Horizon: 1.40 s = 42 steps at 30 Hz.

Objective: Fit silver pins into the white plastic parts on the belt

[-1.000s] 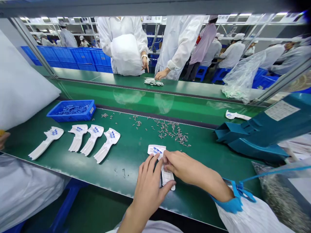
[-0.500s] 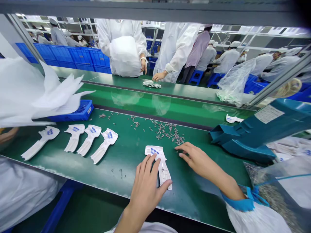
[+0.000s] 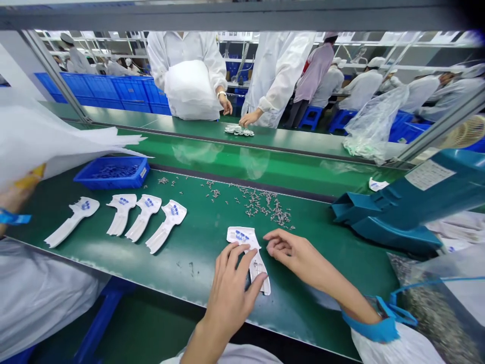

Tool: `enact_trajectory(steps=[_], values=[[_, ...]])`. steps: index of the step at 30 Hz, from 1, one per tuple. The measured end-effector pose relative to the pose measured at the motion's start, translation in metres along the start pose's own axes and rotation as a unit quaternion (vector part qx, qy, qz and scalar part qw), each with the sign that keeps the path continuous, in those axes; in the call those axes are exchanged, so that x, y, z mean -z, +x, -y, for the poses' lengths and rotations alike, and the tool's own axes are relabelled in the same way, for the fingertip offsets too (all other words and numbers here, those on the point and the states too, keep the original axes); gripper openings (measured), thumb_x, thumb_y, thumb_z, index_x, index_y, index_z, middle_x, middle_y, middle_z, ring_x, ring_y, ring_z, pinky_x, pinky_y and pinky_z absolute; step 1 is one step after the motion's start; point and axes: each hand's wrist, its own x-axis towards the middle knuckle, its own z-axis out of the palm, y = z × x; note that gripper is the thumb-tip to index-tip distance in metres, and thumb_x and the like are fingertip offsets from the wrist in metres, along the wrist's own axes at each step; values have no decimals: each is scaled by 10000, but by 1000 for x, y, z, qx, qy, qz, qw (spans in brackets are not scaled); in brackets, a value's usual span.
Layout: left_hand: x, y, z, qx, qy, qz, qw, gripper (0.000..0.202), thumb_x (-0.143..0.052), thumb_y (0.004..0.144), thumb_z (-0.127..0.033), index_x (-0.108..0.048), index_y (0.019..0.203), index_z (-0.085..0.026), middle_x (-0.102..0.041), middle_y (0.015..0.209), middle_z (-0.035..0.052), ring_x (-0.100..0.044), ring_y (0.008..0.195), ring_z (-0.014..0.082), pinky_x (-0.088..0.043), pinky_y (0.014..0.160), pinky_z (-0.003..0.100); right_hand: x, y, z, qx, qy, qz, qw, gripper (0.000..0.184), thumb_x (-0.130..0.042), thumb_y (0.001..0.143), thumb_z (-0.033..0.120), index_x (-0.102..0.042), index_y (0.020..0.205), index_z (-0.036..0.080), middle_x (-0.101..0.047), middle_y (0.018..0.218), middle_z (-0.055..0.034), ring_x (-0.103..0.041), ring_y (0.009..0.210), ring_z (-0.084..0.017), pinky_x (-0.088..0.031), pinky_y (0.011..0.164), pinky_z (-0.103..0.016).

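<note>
A white pistol-shaped plastic shell half [image 3: 257, 265] with blue marks at its head lies on the green bench. My left hand [image 3: 231, 283] is over its left side, fingers spread and thumb at the handle's right edge; a firm grip is not visible. Just right of the shell, my right hand [image 3: 290, 250] has its fingers curled together. Whatever may be between those fingertips is too small to make out. Small metal parts, seemingly screws [image 3: 265, 205], are scattered beyond my hands.
Several similar shell halves [image 3: 166, 225] lie to the left, before a blue bin [image 3: 113, 174] of small dark parts. A teal scoop-like chute [image 3: 394, 212] stands right, near a clear bag [image 3: 432, 303] of small parts. Two people [image 3: 189, 76] in white stand across the belt.
My right hand has drawn left from the scattered parts toward the shell, its fingers curling in. My left hand stays over the shell. At far left, the person's hand and white sheets have shifted.
</note>
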Motion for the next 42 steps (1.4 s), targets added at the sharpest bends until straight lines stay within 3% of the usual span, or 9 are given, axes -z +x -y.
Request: enact_trajectory(steps=[6,11,17,20,23,25,28,36,42], values=[[2,6,-6,4,-72,-31,997,123,-546,970,-150,-609,1045,-224,-681,995,27,-579,944,208,-435,827,349,-15,-6,16,-5,209,68,976,324,-698,850,345,-572,1126,232,-583,926,4,-594,766,-129,-502,746,-283],[2,6,-5,16,-90,-87,992,79,-599,939,-134,-612,952,-210,-682,907,12,-592,872,191,-426,780,321,-19,-4,17,-32,191,39,980,283,-670,872,407,-613,1049,194,-622,824,-7,-603,762,-155,-484,743,-303],[-2,4,-5,-16,-50,-151,987,67,-591,945,-141,-592,922,-204,-662,852,14,-595,831,183,-438,768,319,-27,-4,16,-28,208,62,976,278,-673,855,448,-664,857,171,-649,817,-25,-578,750,-155,-459,723,-289],[-3,2,-5,-4,-32,-118,992,93,-601,945,-189,-592,1034,-215,-671,961,36,-603,921,208,-466,819,352,-21,-7,18,-14,159,49,986,254,-624,890,434,-652,868,183,-659,834,-26,-587,776,-167,-454,732,-288],[-4,0,-2,11,9,-50,999,406,-663,907,-302,-515,1272,-206,-611,1247,106,-529,1200,289,-455,969,448,-8,-9,23,0,-4,50,999,222,-552,938,394,-656,890,204,-671,849,-26,-578,770,-177,-426,699,-287],[-6,-2,1,13,36,-14,999,545,-674,892,-381,-455,1356,-197,-528,1391,133,-422,1340,330,-415,1045,502,-3,-9,27,7,-112,76,991,214,-524,955,364,-662,891,213,-675,866,-29,-568,763,-183,-397,670,-287],[-9,-2,3,19,59,16,998,597,-661,891,-431,-430,1388,-195,-479,1458,138,-375,1391,343,-403,1068,529,0,-6,33,14,-188,115,975,221,-487,973,321,-655,882,211,-679,915,-43,-573,801,-193,-379,670,-287],[-9,-2,3,34,58,38,997,611,-661,885,-448,-430,1394,-200,-470,1473,137,-368,1403,343,-402,1076,530,-6,4,42,18,-254,127,959,195,-477,963,246,-608,825,203,-670,871,-46,-578,803,-201,-366,673,-291],[-9,-1,3,31,51,36,998,605,-686,871,-425,-438,1376,-203,-483,1455,142,-391,1382,346,-399,1066,543,-8,8,21,-15,-167,105,980,83,-555,922,293,-546,859,240,-668,787,-11,-591,718,-192,-375,603,-283]])
